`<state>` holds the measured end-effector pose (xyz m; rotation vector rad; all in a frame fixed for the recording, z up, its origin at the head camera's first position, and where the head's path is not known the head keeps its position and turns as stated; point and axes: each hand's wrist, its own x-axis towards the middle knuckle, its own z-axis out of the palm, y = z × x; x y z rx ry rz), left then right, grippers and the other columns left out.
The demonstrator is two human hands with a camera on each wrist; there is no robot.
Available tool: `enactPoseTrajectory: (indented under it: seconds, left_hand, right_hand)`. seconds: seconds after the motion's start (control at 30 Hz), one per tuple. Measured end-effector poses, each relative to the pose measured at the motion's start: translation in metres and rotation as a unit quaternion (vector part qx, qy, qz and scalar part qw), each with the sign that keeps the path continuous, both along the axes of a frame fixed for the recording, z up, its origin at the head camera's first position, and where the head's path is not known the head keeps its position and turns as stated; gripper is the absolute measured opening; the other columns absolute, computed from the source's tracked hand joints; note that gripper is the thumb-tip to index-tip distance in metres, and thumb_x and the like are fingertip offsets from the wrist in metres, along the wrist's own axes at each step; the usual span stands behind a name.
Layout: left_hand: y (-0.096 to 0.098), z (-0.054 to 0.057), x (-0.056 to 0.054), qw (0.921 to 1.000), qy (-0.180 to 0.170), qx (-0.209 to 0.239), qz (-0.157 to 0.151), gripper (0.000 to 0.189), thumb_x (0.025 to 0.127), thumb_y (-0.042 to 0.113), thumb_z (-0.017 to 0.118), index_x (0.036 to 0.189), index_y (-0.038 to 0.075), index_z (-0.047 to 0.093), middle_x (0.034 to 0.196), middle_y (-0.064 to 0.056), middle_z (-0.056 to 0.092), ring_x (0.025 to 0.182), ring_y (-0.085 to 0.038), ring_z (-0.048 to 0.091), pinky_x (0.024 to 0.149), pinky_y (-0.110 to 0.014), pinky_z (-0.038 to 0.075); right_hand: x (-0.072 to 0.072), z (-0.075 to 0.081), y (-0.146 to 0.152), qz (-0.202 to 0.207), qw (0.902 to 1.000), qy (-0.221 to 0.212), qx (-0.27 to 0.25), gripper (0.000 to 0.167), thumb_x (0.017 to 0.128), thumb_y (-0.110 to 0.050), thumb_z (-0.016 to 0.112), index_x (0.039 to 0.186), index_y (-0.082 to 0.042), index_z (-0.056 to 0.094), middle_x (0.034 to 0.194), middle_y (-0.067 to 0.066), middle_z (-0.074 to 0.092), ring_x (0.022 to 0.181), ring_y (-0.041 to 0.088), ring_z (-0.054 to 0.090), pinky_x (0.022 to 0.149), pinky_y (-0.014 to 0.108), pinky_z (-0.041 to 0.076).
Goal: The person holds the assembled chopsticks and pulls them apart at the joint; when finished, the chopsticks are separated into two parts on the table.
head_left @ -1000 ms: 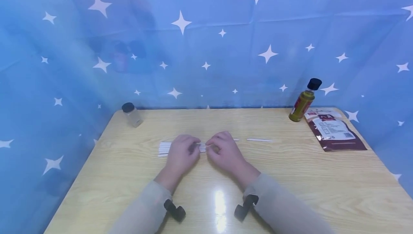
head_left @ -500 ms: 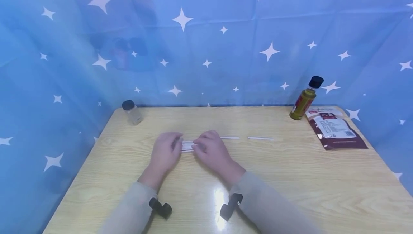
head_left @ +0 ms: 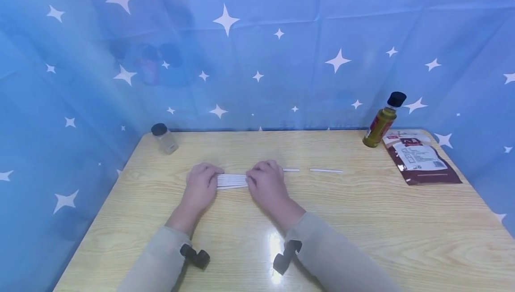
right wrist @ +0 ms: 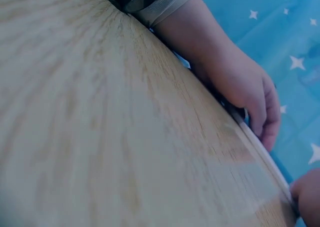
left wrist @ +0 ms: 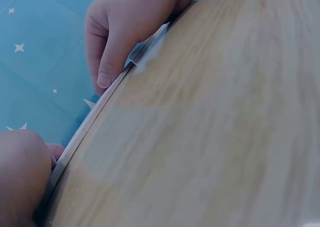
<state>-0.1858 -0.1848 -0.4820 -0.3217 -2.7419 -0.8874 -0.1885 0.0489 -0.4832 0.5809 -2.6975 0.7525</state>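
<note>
Several thin white sticks (head_left: 232,181) lie side by side in a flat row on the table, between my two hands in the head view. My left hand (head_left: 200,184) holds the row at its left end, thumb and fingers bent over it. At the right end my right hand (head_left: 267,182) pinches the row the same way. Both hands cover the stick ends. In the left wrist view the row shows edge-on as a pale strip (left wrist: 90,121), with the right hand's thumb (left wrist: 107,74) against it. The right wrist view shows the left hand (right wrist: 245,84) beyond the strip.
Two more white sticks lie to the right, one partly behind my right hand (head_left: 291,170) and one apart (head_left: 326,170). A black-capped clear jar (head_left: 166,141) stands back left. A bottle of yellow-green liquid (head_left: 380,124) and a brown-and-white packet (head_left: 420,160) are back right.
My left hand has moved left along the row to its left end. My right hand has shifted left overall and now holds the right end. The head view has tilted slightly.
</note>
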Motion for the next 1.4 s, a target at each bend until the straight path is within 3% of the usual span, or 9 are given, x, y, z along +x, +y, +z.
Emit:
enactPoseTrajectory:
  seconds: [0.33,0.67,0.97,1.17,1.4]
  left_hand:
    - [0.0001,-0.0007,-0.0013,1.0000,0.006,-0.002,0.007,0.025,0.101,0.005,0.057,0.111,0.012,0.079,0.114,-0.008,0.069,0.115,-0.034,0.057,0.104,-0.055,0.038]
    - [-0.0021,-0.0015,-0.0015,0.9999,-0.007,0.014,0.001,0.016,0.102,0.016,0.066,0.111,0.015,0.080,0.112,-0.005,0.068,0.113,-0.030,0.055,0.105,-0.051,0.037]
    - [-0.0026,-0.0006,-0.0023,0.9997,-0.024,0.009,0.006,0.025,0.103,0.028,0.069,0.121,0.012,0.077,0.121,-0.007,0.066,0.121,-0.032,0.051,0.108,-0.051,0.037]
    - [-0.0036,0.0006,-0.0020,0.9985,-0.031,0.021,0.039,0.037,0.103,0.037,0.070,0.126,0.008,0.073,0.128,-0.011,0.063,0.125,-0.035,0.050,0.107,-0.052,0.040]
    - [-0.0065,0.0008,-0.0011,0.9968,-0.025,0.017,0.074,0.043,0.098,0.047,0.074,0.119,0.010,0.074,0.124,-0.010,0.069,0.121,-0.036,0.055,0.109,-0.056,0.033]
  right_hand:
    - [0.0012,0.0037,-0.0011,-0.026,0.9990,-0.036,0.002,0.015,0.105,-0.025,0.069,0.112,-0.023,0.082,0.115,-0.003,0.072,0.111,0.022,0.052,0.093,0.044,0.040]
    - [0.0004,0.0085,-0.0009,-0.013,0.9967,-0.079,-0.006,0.014,0.106,-0.021,0.067,0.114,-0.019,0.079,0.115,-0.003,0.071,0.110,0.023,0.051,0.098,0.044,0.040]
    - [-0.0007,0.0075,-0.0010,-0.014,0.9962,-0.086,0.002,0.015,0.109,-0.019,0.061,0.116,-0.015,0.074,0.114,-0.003,0.069,0.109,0.023,0.049,0.098,0.042,0.039]
    - [-0.0007,0.0083,-0.0004,-0.022,0.9960,-0.086,-0.013,0.018,0.111,-0.021,0.055,0.117,-0.013,0.071,0.115,-0.002,0.066,0.113,0.024,0.048,0.099,0.042,0.038]
    - [0.0017,0.0101,0.0003,-0.026,0.9946,-0.098,-0.022,0.019,0.112,-0.023,0.054,0.119,-0.013,0.069,0.118,-0.001,0.067,0.117,0.025,0.048,0.103,0.045,0.037]
